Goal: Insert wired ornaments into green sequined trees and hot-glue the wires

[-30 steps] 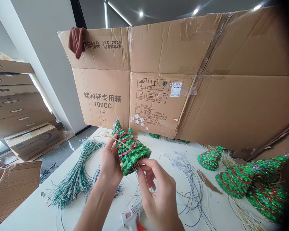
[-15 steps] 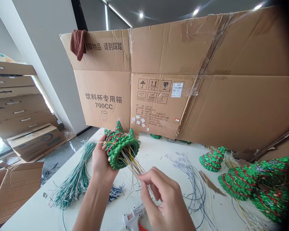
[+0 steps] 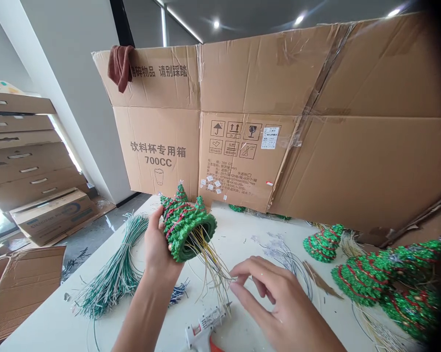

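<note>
My left hand (image 3: 162, 244) is wrapped round a small green tinsel Christmas tree (image 3: 182, 222) with red trim, tipped so that its hollow base faces right and toward me. Yellow and white wires (image 3: 211, 254) spill out of that opening. At their far ends, the thumb and forefinger of my right hand (image 3: 268, 293) pinch some of the wires; exactly how many is hard to make out. Below the wires a white glue gun (image 3: 206, 327) lies on the table. A bundle of green and white wires (image 3: 114, 274) lies left of my left hand.
Several finished-looking green trees (image 3: 363, 278) lie at the right. Clear star-tipped wires (image 3: 282, 249) and a cardboard scrap (image 3: 321, 281) lie nearer the middle of the white table (image 3: 44, 313). A tall cardboard sheet (image 3: 242, 78) stands behind. Blue wire ends (image 3: 178, 292) show beside my left forearm.
My right hand has moved right and slightly down, away from the tree, and the wires stretch further out. The tree has shifted slightly right with my left hand.
</note>
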A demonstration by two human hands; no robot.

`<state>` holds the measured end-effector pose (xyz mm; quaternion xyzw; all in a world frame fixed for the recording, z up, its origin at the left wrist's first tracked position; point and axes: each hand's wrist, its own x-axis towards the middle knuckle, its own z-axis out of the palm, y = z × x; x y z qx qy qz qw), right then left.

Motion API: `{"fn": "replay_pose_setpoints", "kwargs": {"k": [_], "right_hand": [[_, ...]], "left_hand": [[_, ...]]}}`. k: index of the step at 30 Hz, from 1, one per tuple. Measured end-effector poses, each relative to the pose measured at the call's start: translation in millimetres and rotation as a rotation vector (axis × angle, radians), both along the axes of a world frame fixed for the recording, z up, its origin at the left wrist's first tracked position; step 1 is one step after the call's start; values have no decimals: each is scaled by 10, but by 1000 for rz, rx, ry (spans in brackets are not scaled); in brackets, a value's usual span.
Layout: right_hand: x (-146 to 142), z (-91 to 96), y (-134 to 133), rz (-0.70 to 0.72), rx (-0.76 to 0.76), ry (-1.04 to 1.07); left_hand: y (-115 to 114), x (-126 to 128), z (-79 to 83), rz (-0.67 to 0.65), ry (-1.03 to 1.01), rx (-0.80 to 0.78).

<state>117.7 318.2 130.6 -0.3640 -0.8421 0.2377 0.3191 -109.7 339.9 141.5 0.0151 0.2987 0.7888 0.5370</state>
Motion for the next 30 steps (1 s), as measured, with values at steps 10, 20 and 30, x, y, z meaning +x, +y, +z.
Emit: {"fn": "replay_pose_setpoints", "kwargs": {"k": [10, 20, 30], "right_hand": [[-559, -272, 19, -290, 183, 515], [-693, -361, -49, -309, 423, 683], [-642, -370, -6, -336, 329, 638]], "left_hand": [[-98, 299, 6, -126, 130, 60], [-125, 404, 0, -172, 140, 91], [-119, 449, -79, -268, 83, 119]]}}
